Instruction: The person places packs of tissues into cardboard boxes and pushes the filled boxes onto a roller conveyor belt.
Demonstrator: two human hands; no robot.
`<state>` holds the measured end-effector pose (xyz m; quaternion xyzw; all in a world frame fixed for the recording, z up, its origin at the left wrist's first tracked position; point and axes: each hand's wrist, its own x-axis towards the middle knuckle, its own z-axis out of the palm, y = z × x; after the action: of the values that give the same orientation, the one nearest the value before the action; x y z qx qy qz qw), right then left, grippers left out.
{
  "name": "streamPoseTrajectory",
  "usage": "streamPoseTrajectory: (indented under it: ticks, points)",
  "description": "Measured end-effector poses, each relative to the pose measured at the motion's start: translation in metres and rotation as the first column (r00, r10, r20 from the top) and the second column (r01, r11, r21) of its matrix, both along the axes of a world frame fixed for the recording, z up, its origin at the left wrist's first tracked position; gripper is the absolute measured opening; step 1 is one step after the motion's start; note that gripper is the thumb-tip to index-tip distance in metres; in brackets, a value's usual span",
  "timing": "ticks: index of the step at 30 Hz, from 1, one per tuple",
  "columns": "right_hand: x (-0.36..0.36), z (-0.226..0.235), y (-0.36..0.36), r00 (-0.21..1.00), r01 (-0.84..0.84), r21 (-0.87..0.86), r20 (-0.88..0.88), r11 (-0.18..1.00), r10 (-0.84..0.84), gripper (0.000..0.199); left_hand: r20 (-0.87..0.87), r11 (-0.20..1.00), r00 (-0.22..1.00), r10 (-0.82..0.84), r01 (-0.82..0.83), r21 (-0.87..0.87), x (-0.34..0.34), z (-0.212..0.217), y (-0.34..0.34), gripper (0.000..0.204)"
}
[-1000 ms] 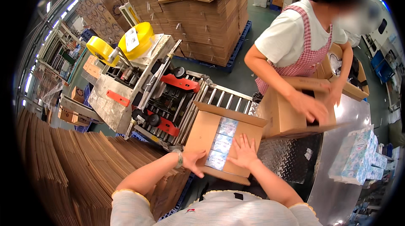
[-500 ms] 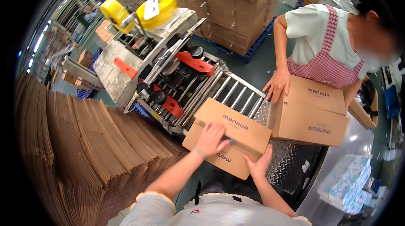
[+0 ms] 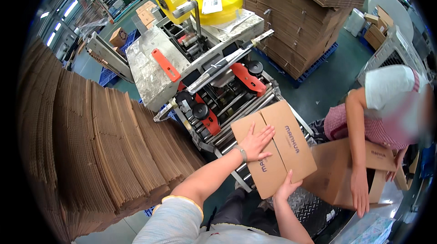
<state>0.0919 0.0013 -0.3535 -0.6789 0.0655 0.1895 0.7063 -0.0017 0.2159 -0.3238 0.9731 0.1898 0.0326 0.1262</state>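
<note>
A closed brown cardboard box (image 3: pixel 292 138) lies on the roller conveyor, turned at a slant, its top flaps meeting along a seam. My left hand (image 3: pixel 257 142) is spread flat on the flaps beside that seam. At the box's near right corner my right hand (image 3: pixel 287 187) grips the edge, thumb up on the top; its other fingers are partly hidden. Just beyond the box are the carton sealing machine's red side guides (image 3: pixel 248 80) with black knobs.
Yellow tape rolls (image 3: pixel 218 7) top the sealing machine. Flattened cardboard stacks (image 3: pixel 109 143) crowd the left; more (image 3: pixel 300 30) stand on a blue pallet behind. At right, a co-worker's arm (image 3: pixel 358 153) reaches over another box (image 3: pixel 325 171), beside a treaded metal plate (image 3: pixel 300 212).
My box has turned and moved onto the rollers toward the machine, both hands still on it. The co-worker leans lower, and a flap of their box now stands open. My view has shifted.
</note>
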Motion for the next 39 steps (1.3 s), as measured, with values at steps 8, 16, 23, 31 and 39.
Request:
streamPoseTrajectory:
  ticks: [8, 16, 23, 31, 39]
  points:
    - [0.017, -0.029, 0.164, 0.934, -0.288, -0.068, 0.200, 0.955, 0.296, 0.070, 0.045, 0.930, 0.929, 0.367, -0.367, -0.007, -0.037, -0.007, 0.130, 0.062]
    - [-0.016, -0.028, 0.259, 0.913, -0.305, -0.156, 0.234, 0.939, 0.335, 0.080, 0.256, 0.887, 0.854, 0.454, -0.403, -0.228, -0.078, 0.045, 0.069, 0.058]
    - [-0.113, 0.003, 0.228, 0.813, -0.573, 0.035, 0.154, 0.819, 0.562, 0.075, 0.412, 0.858, 0.759, 0.504, -0.493, -0.142, -0.201, 0.168, -0.066, 0.036]
    - [-0.087, 0.080, -0.095, -0.732, -0.431, -0.163, -0.511, -0.887, 0.450, 0.057, 0.460, 0.470, 0.859, 0.225, -0.509, 0.722, -0.289, 0.449, -0.212, 0.032]
    - [-0.020, 0.013, -0.117, -0.397, -0.894, -0.276, 0.120, -0.353, 0.910, 0.049, 0.370, 0.181, 0.773, 0.516, -0.520, 0.835, -0.332, 0.683, -0.191, 0.059]
